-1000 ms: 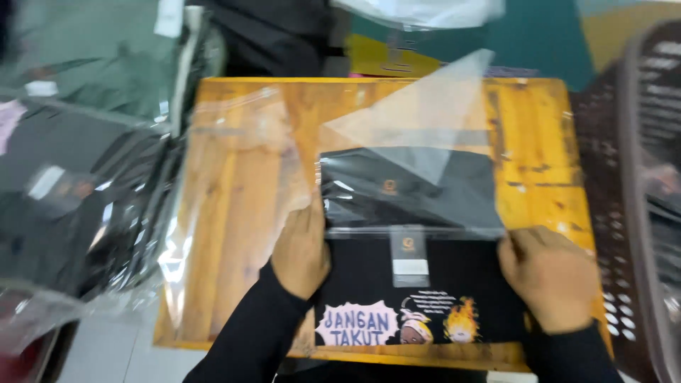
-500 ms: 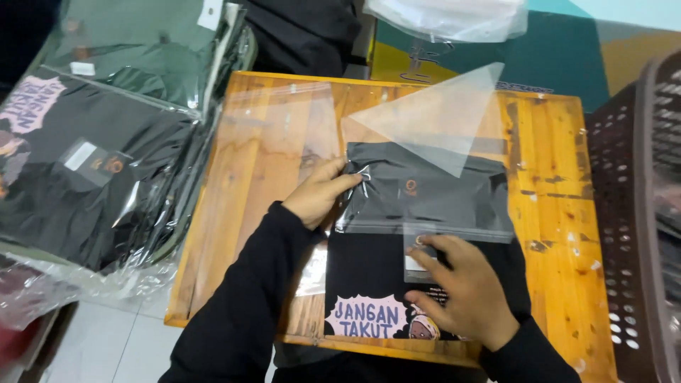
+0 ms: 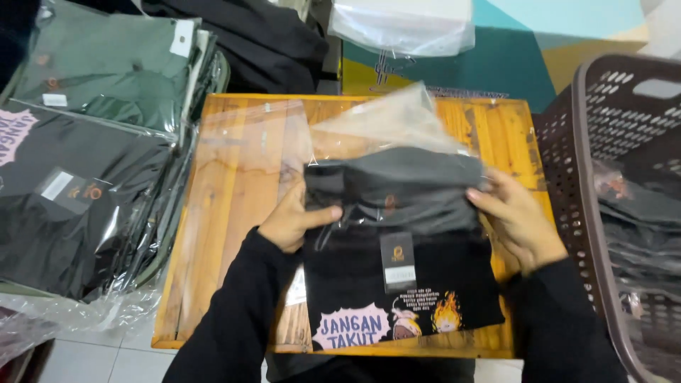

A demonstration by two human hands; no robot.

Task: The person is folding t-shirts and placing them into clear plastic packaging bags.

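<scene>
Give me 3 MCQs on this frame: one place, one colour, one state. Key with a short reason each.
1. Where does the brown plastic basket stand?
A. right of the wooden board
B. left of the wooden board
C. on top of the board

2. What colour is the folded shirt between the hands?
A. white
B. black
C. red

3. How far is the shirt into the clear bag?
A. fully inside, sealed
B. not in at all
C. top part in, printed end still out

Key: 1 A, the basket sits past the wooden board's right edge. 2 B, black cloth with a small cartoon print. 3 C, left hand and right hand hold the bag's mouth over the shirt's upper half only.
</scene>
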